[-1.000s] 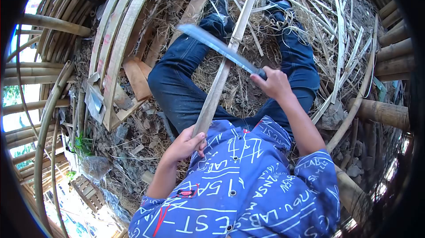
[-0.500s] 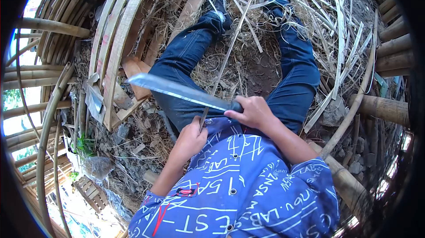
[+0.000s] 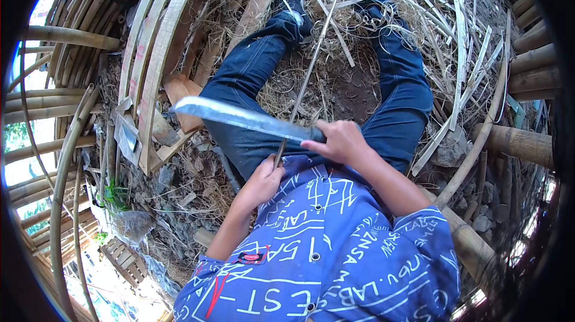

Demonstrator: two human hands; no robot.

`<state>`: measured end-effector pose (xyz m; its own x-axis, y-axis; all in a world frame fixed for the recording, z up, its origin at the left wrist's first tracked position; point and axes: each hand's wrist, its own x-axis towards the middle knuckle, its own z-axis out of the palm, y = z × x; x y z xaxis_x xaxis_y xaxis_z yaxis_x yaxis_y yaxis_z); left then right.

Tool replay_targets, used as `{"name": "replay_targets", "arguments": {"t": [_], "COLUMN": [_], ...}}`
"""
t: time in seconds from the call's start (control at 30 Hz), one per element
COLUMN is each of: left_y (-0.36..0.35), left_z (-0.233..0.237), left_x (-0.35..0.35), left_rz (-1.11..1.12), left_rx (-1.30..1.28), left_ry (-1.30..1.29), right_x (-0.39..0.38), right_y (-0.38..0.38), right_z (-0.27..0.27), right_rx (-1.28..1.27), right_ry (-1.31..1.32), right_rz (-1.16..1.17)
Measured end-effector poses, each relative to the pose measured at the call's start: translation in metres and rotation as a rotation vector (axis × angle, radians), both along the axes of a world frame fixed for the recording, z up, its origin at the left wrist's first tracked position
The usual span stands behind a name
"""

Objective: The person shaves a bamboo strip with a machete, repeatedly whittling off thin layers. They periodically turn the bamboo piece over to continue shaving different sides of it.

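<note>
A large knife (image 3: 239, 117) lies across my lap area, its broad blade pointing left and its dark handle in my right hand (image 3: 341, 141). My left hand (image 3: 263, 179) is closed round the lower end of a long thin strip (image 3: 311, 64). From that hand the strip runs up between my legs, past my feet. The blade crosses over the strip just above my left hand; whether the two touch, I cannot tell.
Wooden slats (image 3: 157, 64) stand at the upper left. Pale split strips (image 3: 461, 52) and curled shavings (image 3: 299, 91) litter the ground. Bamboo poles (image 3: 518, 147) are at the right, with a bamboo frame (image 3: 45, 100) at the left. A small crate (image 3: 123, 261) sits lower left.
The knife's handle end and my right hand have shifted slightly; the blade now looks flatter to view. The strip's upper part has tilted a little to the left.
</note>
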<state>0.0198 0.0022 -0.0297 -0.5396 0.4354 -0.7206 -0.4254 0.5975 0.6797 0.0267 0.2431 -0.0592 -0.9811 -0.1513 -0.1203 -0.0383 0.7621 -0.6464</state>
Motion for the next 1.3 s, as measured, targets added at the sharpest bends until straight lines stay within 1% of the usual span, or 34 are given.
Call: {"name": "replay_targets", "arguments": {"t": [0.07, 0.2, 0.23, 0.27, 0.3, 0.37, 0.4, 0.5, 0.53, 0.57, 0.6, 0.63, 0.67, 0.73, 0.77, 0.83, 0.9, 0.97, 1.03, 1.1, 1.17, 1.2, 1.23, 1.3], "left_y": [0.003, -0.002, -0.003, -0.004, -0.007, -0.011, -0.004, -0.003, -0.007, -0.007, -0.008, -0.009, -0.008, -0.005, -0.007, -0.003, -0.006, -0.009, -0.011, -0.013, -0.007, -0.006, -0.007, -0.010], "left_z": [0.006, 0.007, 0.013, 0.016, 0.014, 0.006, 0.011, 0.000, -0.001, -0.002, 0.001, 0.003, 0.002, 0.000, 0.000, 0.003, 0.008, 0.010, 0.010, 0.010, 0.011, 0.006, 0.004, 0.000], "left_x": [-0.001, -0.003, -0.002, 0.000, 0.005, 0.019, 0.015, 0.014, 0.012, 0.010, 0.007, 0.006, 0.006, 0.009, 0.009, 0.009, 0.008, 0.006, 0.009, 0.016, 0.020, 0.020, 0.020, 0.018], "left_rz": [0.010, 0.020, -0.027, -0.074, -0.070, -0.022, -0.048, -0.005, -0.048, -0.041, -0.039, -0.036, -0.030, -0.034, -0.045, -0.012, -0.019, -0.011, -0.059, -0.085, -0.103, -0.087, -0.088, -0.033], "left_rx": [-0.044, -0.040, -0.065, -0.090, -0.094, -0.012, -0.058, -0.004, 0.023, 0.027, -0.011, -0.055, -0.068, -0.067, -0.073, 0.002, -0.030, -0.061, -0.004, 0.004, -0.032, 0.040, 0.044, 0.016], "left_ry": [0.190, 0.156, 0.165, 0.173, 0.174, 0.246, 0.205, 0.162, 0.245, 0.246, 0.190, 0.131, 0.126, 0.220, 0.212, 0.206, 0.165, 0.144, 0.221, 0.228, 0.199, 0.148, 0.156, 0.101], "right_x": [-0.006, -0.018, -0.024, -0.032, -0.042, -0.060, -0.066, -0.070, -0.067, -0.062, -0.055, -0.045, -0.034, -0.014, -0.006, -0.002, -0.007, -0.019, -0.034, -0.049, -0.058, -0.061, -0.060, -0.051], "right_y": [0.005, 0.012, 0.017, 0.028, 0.043, 0.078, 0.086, 0.091, 0.088, 0.084, 0.078, 0.066, 0.053, 0.025, 0.015, 0.008, 0.014, 0.030, 0.050, 0.078, 0.103, 0.099, 0.095, 0.086], "right_z": [-0.006, -0.001, 0.002, -0.003, -0.010, -0.025, -0.023, -0.016, -0.017, -0.019, -0.023, -0.019, -0.017, -0.005, -0.007, 0.000, -0.005, -0.010, -0.018, -0.028, -0.037, -0.023, -0.022, -0.028], "right_rx": [0.067, 0.136, 0.144, 0.150, 0.155, 0.171, 0.201, 0.311, 0.264, 0.211, 0.195, 0.121, 0.095, 0.033, 0.054, 0.023, 0.065, 0.142, 0.172, 0.172, 0.218, 0.270, 0.273, 0.125], "right_ry": [0.019, 0.056, 0.008, -0.038, -0.084, -0.139, -0.115, -0.063, -0.065, -0.067, -0.082, -0.090, -0.067, -0.095, -0.055, -0.051, -0.005, -0.005, -0.038, -0.045, -0.018, -0.063, -0.054, -0.016], "right_rz": [-0.016, 0.032, -0.001, -0.117, -0.234, -0.355, -0.330, -0.310, -0.312, -0.308, -0.282, -0.260, -0.212, -0.090, -0.020, 0.054, 0.048, 0.009, -0.134, -0.321, -0.326, -0.319, -0.321, -0.337]}}
